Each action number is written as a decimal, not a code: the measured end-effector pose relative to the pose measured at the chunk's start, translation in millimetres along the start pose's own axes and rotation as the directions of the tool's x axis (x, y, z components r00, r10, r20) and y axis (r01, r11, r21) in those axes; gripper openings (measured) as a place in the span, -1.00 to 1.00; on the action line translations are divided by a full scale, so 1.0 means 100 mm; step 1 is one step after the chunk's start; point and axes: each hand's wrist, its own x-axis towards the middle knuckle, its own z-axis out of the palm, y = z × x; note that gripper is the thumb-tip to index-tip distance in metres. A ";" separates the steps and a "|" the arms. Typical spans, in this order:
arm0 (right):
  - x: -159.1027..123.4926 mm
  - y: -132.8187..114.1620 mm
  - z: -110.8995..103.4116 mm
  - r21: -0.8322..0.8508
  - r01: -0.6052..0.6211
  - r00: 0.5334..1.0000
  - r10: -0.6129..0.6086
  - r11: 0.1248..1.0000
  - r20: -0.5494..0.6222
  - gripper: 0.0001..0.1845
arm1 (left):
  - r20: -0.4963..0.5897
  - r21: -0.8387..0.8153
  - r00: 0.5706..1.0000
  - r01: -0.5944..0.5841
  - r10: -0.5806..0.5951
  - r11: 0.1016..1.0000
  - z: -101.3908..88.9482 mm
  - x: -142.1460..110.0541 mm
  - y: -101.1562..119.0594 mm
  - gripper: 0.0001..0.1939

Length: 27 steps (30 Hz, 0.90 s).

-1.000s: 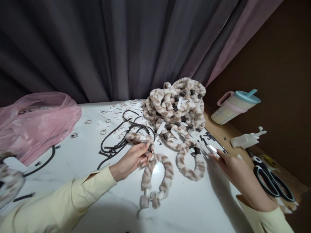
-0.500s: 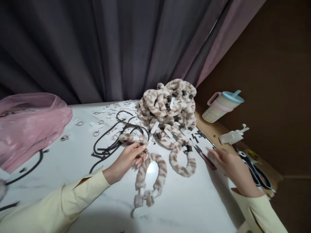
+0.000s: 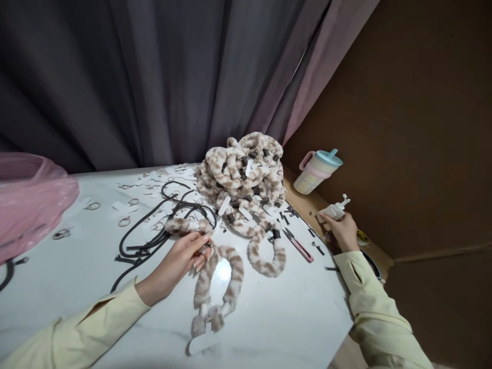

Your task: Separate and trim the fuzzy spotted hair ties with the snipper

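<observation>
My left hand [image 3: 188, 258] pinches a plush strap [image 3: 232, 277], white with brown patches, near its middle. Below the fingers the strap hangs in a loop to the tabletop, with a white tab [image 3: 205, 342] at its lower end. Another furry length [image 3: 182, 225] emerges above the fingers; the exact pinch point is partly hidden. At the right edge, my right hand [image 3: 346, 234] closes around a small white bottle [image 3: 333, 210] with a narrow, bent tip. The bottle leans to the right, its lower part covered by fingers.
A heap of plush straps [image 3: 242, 164] lies at the back. Dark cords [image 3: 154, 236] and metal rings [image 3: 124, 221] are scattered leftward, beside a pink plastic bag [image 3: 34, 200]. Pink-handled snips [image 3: 299, 246] lie before a lidded cup [image 3: 315, 174].
My right hand has reached the white bottle and closed on it. My left hand still holds the strap. The view has turned rightward, and the white tab now shows more fully.
</observation>
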 end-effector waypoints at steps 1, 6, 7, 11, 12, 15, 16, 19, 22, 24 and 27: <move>0.00 0.00 0.00 -0.008 -0.018 1.000 0.018 1.000 0.009 -0.62 | 0.000 -0.006 1.000 0.002 -0.002 1.000 0.00 0.00 0.00 -0.72; -0.14 -0.12 -0.15 -0.026 0.039 0.999 -0.038 0.999 0.025 -0.58 | 0.017 -0.029 1.000 0.011 -0.010 1.000 0.01 -0.01 0.01 -0.71; -0.19 -0.18 -0.21 -0.019 0.078 0.996 -0.077 0.997 0.033 -0.52 | 0.018 -0.029 1.000 0.010 -0.010 1.000 0.01 -0.01 0.02 -0.70; -0.51 -0.52 -0.46 0.035 0.289 0.946 -0.291 0.957 0.142 -0.47 | 0.032 -0.010 0.999 0.005 -0.005 1.000 0.01 0.01 0.01 -0.68; -0.61 -0.64 -0.52 0.055 0.346 0.918 -0.350 0.937 0.184 -0.49 | 0.034 -0.006 0.999 0.000 0.000 1.000 0.00 0.01 0.01 -0.68; -0.95 -1.00 -0.63 0.113 0.572 0.777 -0.581 0.812 0.242 -0.59 | 0.036 0.026 0.999 -0.031 0.030 0.999 0.00 0.01 0.00 -0.67; -1.07 -1.12 -0.64 0.148 0.693 0.669 -0.706 0.706 0.232 -0.67 | 0.037 0.045 0.999 -0.041 0.040 0.998 0.00 0.01 0.00 -0.67; -1.38 -1.42 -0.64 0.217 0.855 0.396 -0.864 0.470 0.310 -0.72 | 0.039 0.124 0.997 -0.066 0.062 0.990 0.02 0.00 0.01 -0.64; -1.59 -1.61 -0.60 0.268 0.887 0.255 -0.883 0.377 0.395 -0.69 | 0.042 0.189 0.995 -0.096 0.090 0.977 0.04 -0.02 0.03 -0.64; -1.66 -1.69 -0.57 0.272 0.899 0.213 -0.886 0.342 0.411 -0.74 | 0.051 0.213 0.994 -0.107 0.099 0.971 0.05 -0.02 0.05 -0.64; -1.70 -1.76 -0.54 0.258 0.918 0.182 -0.898 0.301 0.400 -0.76 | 0.052 0.232 0.994 -0.108 0.099 0.967 0.05 -0.02 0.05 -0.63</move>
